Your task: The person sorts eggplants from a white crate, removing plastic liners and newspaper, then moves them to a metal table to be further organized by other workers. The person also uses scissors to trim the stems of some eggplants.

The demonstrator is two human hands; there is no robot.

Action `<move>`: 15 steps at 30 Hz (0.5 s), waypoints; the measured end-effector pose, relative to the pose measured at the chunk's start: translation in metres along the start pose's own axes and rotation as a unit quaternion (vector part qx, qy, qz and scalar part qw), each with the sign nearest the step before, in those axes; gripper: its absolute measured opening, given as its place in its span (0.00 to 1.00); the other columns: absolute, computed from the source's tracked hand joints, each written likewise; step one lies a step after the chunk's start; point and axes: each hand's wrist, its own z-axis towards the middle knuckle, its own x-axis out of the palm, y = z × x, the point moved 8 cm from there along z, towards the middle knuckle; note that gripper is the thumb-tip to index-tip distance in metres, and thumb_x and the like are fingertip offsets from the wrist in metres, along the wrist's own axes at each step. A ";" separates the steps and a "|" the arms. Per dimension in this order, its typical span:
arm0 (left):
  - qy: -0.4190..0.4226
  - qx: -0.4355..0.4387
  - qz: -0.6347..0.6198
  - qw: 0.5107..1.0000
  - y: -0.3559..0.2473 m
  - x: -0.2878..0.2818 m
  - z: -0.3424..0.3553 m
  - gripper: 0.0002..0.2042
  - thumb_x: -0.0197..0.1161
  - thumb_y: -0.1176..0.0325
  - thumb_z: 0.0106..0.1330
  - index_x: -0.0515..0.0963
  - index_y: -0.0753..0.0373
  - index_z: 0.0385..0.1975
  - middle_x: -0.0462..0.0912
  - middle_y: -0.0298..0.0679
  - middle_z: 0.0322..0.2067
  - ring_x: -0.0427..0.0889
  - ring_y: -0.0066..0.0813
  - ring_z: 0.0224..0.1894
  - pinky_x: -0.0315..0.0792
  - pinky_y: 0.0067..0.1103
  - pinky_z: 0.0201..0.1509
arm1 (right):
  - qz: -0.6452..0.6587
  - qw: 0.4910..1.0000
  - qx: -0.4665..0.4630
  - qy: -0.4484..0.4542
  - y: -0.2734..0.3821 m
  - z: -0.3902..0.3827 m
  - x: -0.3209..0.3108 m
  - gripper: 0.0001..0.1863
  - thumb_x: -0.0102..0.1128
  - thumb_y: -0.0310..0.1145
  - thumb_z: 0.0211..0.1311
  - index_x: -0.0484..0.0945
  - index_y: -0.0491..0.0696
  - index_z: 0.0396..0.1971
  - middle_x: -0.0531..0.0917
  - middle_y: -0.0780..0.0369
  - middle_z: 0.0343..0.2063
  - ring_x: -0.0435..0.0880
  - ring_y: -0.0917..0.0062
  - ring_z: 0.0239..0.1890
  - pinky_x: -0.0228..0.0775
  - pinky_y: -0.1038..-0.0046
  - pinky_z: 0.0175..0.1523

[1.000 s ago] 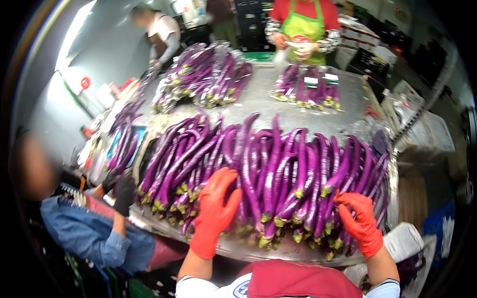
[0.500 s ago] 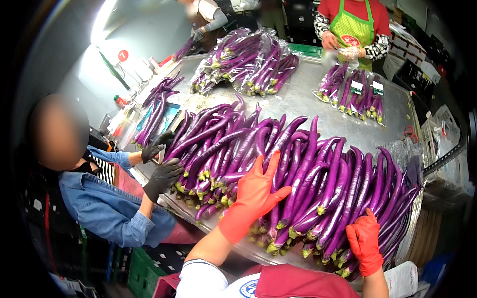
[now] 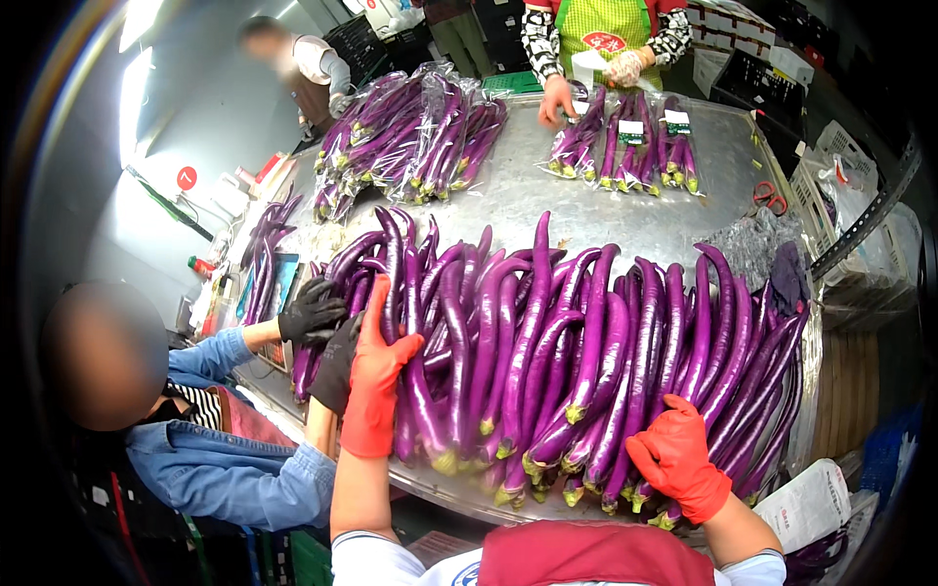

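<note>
A wide heap of long purple eggplants (image 3: 532, 337) lies across the near part of the metal table (image 3: 532, 215), with most green stem ends toward me. At the heap's left side my left hand (image 3: 374, 376), in a red rubber glove, is open, its fingers stretched up along the eggplants and the thumb apart. My right hand (image 3: 681, 459), also red-gloved, rests curled against the stem ends at the right; nothing shows in it. Just left of my left hand, a co-worker's two black-gloved hands (image 3: 311, 313) touch the eggplants at the heap's left end.
Bagged eggplants (image 3: 401, 137) are piled at the far left. Labelled bags of eggplants (image 3: 630, 146) lie before a person in a green apron (image 3: 601, 29). Red scissors (image 3: 770, 198) and crumpled clear plastic (image 3: 747, 239) lie at the right. Crates (image 3: 850, 176) stand beyond the right edge.
My left hand has moved left along the heap, and eggplants near it stand more upright. My right hand's index finger has curled in. The aproned person's hand has lowered to a bag.
</note>
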 end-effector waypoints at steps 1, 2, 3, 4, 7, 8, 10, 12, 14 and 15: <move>0.023 0.017 0.110 0.994 0.005 -0.006 0.006 0.40 0.63 0.84 0.47 0.57 0.62 0.65 0.58 0.41 0.65 0.62 0.32 0.63 0.59 0.21 0.64 | -0.006 1.000 -0.002 -0.010 0.000 0.001 0.001 0.10 0.65 0.33 0.45 0.75 0.52 0.10 0.72 0.67 0.10 0.72 0.73 0.18 0.65 0.59 0.50; 0.045 0.035 0.219 0.974 0.007 -0.007 0.011 0.40 0.65 0.80 0.48 0.56 0.63 0.65 0.59 0.43 0.65 0.61 0.35 0.65 0.56 0.23 0.66 | -0.005 1.000 -0.003 -0.011 0.000 0.000 0.001 0.10 0.65 0.33 0.45 0.75 0.52 0.10 0.72 0.67 0.10 0.72 0.73 0.18 0.65 0.59 0.50; 0.080 0.030 0.339 0.937 -0.002 0.005 0.009 0.38 0.67 0.73 0.52 0.56 0.63 0.65 0.61 0.47 0.63 0.58 0.39 0.66 0.55 0.27 0.67 | -0.005 1.000 -0.003 -0.013 -0.001 0.000 0.001 0.10 0.65 0.33 0.45 0.75 0.52 0.10 0.72 0.67 0.11 0.72 0.73 0.18 0.65 0.59 0.50; 0.153 0.010 0.356 0.922 0.015 0.010 0.011 0.37 0.67 0.65 0.54 0.56 0.61 0.65 0.63 0.51 0.62 0.58 0.43 0.66 0.56 0.27 0.66 | -0.004 1.000 -0.004 -0.015 0.000 0.001 0.001 0.10 0.64 0.33 0.45 0.75 0.51 0.10 0.72 0.66 0.11 0.72 0.73 0.19 0.65 0.59 0.50; 0.141 0.070 0.497 0.854 -0.004 0.026 0.012 0.29 0.62 0.64 0.57 0.64 0.60 0.60 0.65 0.52 0.59 0.63 0.48 0.62 0.59 0.30 0.64 | -0.004 1.000 -0.014 -0.020 0.001 0.001 0.002 0.11 0.64 0.33 0.46 0.75 0.51 0.10 0.73 0.66 0.11 0.72 0.73 0.19 0.66 0.59 0.49; 0.106 0.101 0.563 0.813 -0.022 0.036 0.011 0.27 0.61 0.64 0.57 0.65 0.60 0.58 0.66 0.53 0.58 0.64 0.50 0.61 0.60 0.31 0.63 | -0.003 1.000 -0.013 -0.021 0.001 0.001 0.002 0.11 0.64 0.33 0.46 0.75 0.51 0.10 0.72 0.66 0.11 0.73 0.73 0.19 0.66 0.59 0.49; 0.098 0.165 0.582 0.790 -0.049 0.070 0.008 0.24 0.60 0.66 0.57 0.67 0.61 0.55 0.69 0.53 0.56 0.67 0.50 0.58 0.63 0.32 0.60 | -0.002 1.000 -0.010 -0.026 -0.001 0.000 0.003 0.11 0.64 0.33 0.46 0.76 0.51 0.10 0.72 0.66 0.11 0.73 0.73 0.19 0.66 0.59 0.49; 0.152 0.227 0.490 0.828 -0.067 0.112 0.003 0.23 0.60 0.67 0.57 0.68 0.63 0.53 0.71 0.52 0.53 0.70 0.50 0.56 0.65 0.32 0.58 | 0.000 0.999 -0.008 -0.033 -0.002 0.000 0.002 0.11 0.64 0.33 0.46 0.75 0.51 0.10 0.72 0.67 0.10 0.73 0.73 0.19 0.67 0.59 0.49; 0.251 0.278 0.400 0.836 -0.063 0.155 -0.003 0.21 0.60 0.67 0.56 0.69 0.64 0.50 0.76 0.53 0.45 0.75 0.51 0.48 0.69 0.34 0.52 | 0.003 0.999 -0.016 -0.035 0.000 0.001 0.002 0.11 0.64 0.33 0.46 0.75 0.51 0.10 0.72 0.67 0.10 0.73 0.73 0.19 0.67 0.59 0.49; 0.269 0.257 0.418 0.829 -0.056 0.176 -0.005 0.20 0.59 0.68 0.56 0.69 0.65 0.50 0.77 0.52 0.41 0.76 0.51 0.45 0.70 0.35 0.48 | 0.005 0.999 -0.020 -0.037 0.000 0.001 0.002 0.11 0.64 0.34 0.46 0.75 0.51 0.10 0.72 0.67 0.10 0.73 0.73 0.19 0.67 0.59 0.49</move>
